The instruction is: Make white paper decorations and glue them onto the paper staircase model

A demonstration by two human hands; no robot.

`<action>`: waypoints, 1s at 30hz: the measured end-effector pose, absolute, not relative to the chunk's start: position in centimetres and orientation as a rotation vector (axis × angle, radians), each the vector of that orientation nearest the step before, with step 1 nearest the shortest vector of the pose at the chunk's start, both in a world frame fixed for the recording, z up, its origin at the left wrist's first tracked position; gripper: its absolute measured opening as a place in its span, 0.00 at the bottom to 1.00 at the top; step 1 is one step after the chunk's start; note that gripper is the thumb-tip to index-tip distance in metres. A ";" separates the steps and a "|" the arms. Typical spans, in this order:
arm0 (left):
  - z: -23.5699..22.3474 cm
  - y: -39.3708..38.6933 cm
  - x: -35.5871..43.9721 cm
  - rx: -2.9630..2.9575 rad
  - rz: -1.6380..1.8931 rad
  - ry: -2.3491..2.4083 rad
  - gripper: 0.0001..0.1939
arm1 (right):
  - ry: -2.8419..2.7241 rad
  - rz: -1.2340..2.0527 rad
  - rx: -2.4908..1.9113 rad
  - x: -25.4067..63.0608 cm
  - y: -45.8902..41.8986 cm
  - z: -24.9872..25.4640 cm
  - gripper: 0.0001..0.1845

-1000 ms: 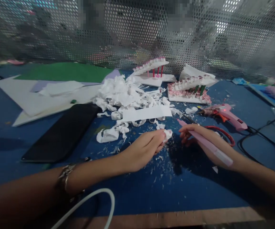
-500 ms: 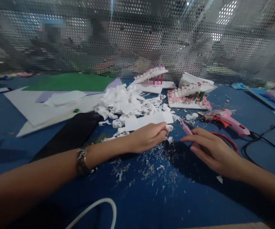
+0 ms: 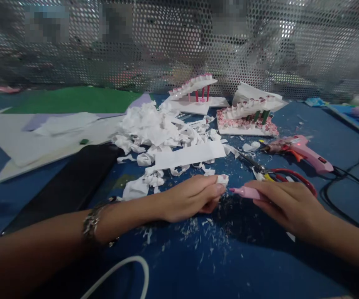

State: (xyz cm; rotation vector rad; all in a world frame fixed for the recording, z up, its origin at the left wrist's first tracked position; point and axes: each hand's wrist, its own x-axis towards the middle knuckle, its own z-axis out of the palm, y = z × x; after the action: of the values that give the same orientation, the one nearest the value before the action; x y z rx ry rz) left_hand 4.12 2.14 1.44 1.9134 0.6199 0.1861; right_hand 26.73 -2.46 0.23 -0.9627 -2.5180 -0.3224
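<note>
- Blue table (image 3: 182,265): loose white scraps and fine shavings lie over its middle, around and beneath both hands; we note no change here that bears on the work.
- Heap of torn white paper (image 3: 150,128): sits beyond the left hand, with the black slab (image 3: 64,187) to its left, both lying as they did.
- White strip (image 3: 190,155): lies flat on the near side of the heap. Half a second ago the left hand covers part of its lower edge; now we see the hand nearer to us, with the strip uncovered.
- Left hand (image 3: 194,197): fingers closed in a pinch, no gap visible, on the white piece; only the thing's end shows past the fingertips.
- Right hand (image 3: 294,205): fingers drawn in around the pink pen, wrapped closely; the rear of the barrel is hidden by the hand.
- Pink pen (image 3: 249,192): main change. Its tip slants up the table in both earlier views; now it lies almost level, aimed left. We judge this brings it into line for working on the paper.
- White piece (image 3: 223,179): between the hands, just beside the pen tip. We see a narrow gap, no contact.
</note>
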 end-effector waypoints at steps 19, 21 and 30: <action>0.7 0.9 5.3 2.213 0.358 0.945 0.17 | -2.491 -0.778 -1.178 26.7 -2.8 -0.2 0.13; 0.6 0.9 5.4 2.210 0.371 0.963 0.18 | -2.468 -0.812 -1.222 26.7 -2.9 -0.1 0.13; 0.6 0.9 5.4 2.187 0.404 0.956 0.19 | -2.496 -0.938 -1.220 27.0 -3.1 -0.1 0.12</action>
State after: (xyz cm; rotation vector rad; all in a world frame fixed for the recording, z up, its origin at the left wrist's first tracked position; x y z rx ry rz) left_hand 5.44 0.86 0.59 2.1873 0.9561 0.4041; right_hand 27.01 -3.14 -0.07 -1.2201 -2.4958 -0.9383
